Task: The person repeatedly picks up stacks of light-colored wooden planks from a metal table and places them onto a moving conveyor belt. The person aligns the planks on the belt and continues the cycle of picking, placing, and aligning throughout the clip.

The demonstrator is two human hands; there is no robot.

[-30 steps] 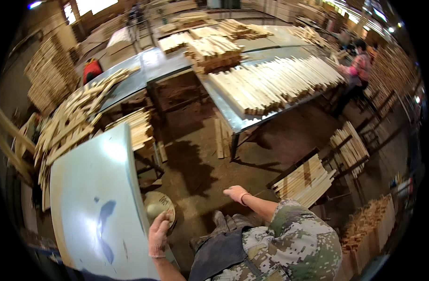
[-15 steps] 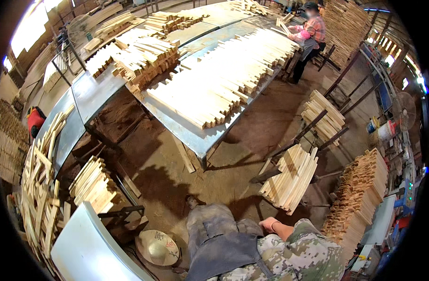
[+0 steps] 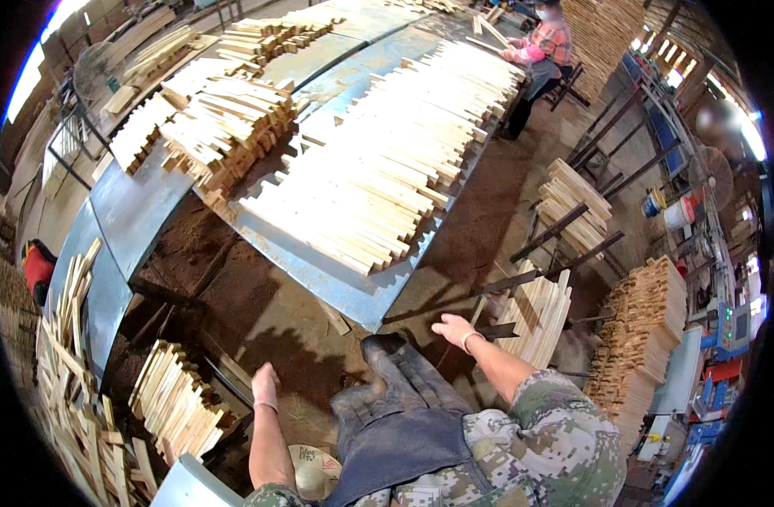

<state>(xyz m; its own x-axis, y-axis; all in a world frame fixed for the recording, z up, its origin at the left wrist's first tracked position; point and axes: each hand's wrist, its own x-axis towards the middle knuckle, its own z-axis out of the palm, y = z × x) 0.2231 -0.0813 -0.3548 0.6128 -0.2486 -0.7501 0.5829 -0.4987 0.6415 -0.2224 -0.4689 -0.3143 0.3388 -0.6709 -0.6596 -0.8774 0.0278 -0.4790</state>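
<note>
Slats: pale cut wooden slats [image 3: 535, 317] stacked on a dark metal rack [image 3: 564, 226], just beside the right hand (touching unclear).
Right hand [image 3: 454, 329]: fingers spread wide, empty.
Left hand [image 3: 265, 387]: loosely open, holding nothing.

**Counter and floor loaded with wood slats**

A long metal counter [image 3: 319, 279] runs across the room. On it lies a broad layer of pale wood slats [image 3: 378, 177], side by side, and beside that a looser heap of short sticks [image 3: 218, 127]. The dirt floor [image 3: 260, 313] below bears a bundle of slats [image 3: 171, 406] at the left and stacked slats on a metal rack [image 3: 539, 313] at the right.
</note>
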